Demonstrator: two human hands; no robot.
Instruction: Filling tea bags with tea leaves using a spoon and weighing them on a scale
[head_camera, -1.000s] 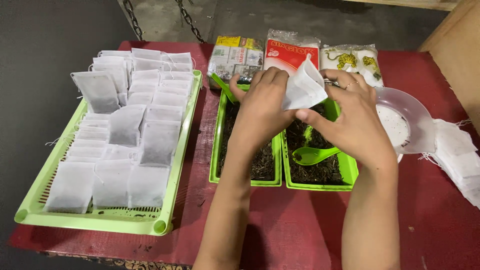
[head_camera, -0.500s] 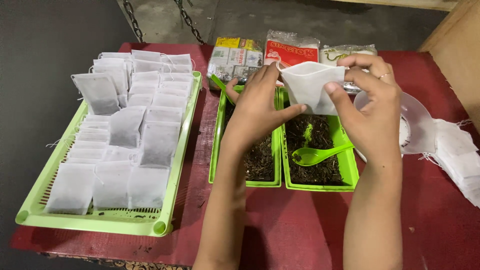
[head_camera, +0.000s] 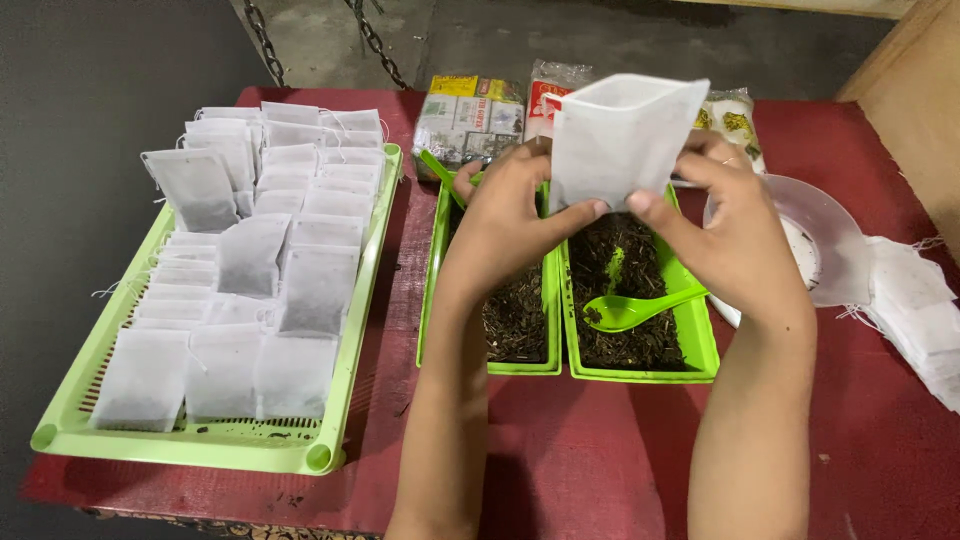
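Both my hands hold up a white empty tea bag (head_camera: 618, 140), its mouth pulled open, above two green trays of dark loose tea. My left hand (head_camera: 510, 220) pinches its lower left edge and my right hand (head_camera: 730, 230) grips its lower right side. A green spoon (head_camera: 640, 308) lies in the right tea tray (head_camera: 700, 345), and a second green spoon handle (head_camera: 438, 170) sticks out at the back of the left tea tray (head_camera: 432, 300).
A large green slotted tray (head_camera: 345, 350) at the left holds several filled white tea bags (head_camera: 250, 290). Packets of tea (head_camera: 470, 115) lie at the back. A clear plastic lid (head_camera: 830, 240) and a pile of empty bags (head_camera: 925, 320) sit on the red table at the right.
Both hands have raised the white bag higher above the tea trays and spread its mouth open. The spoons and trays have not moved.
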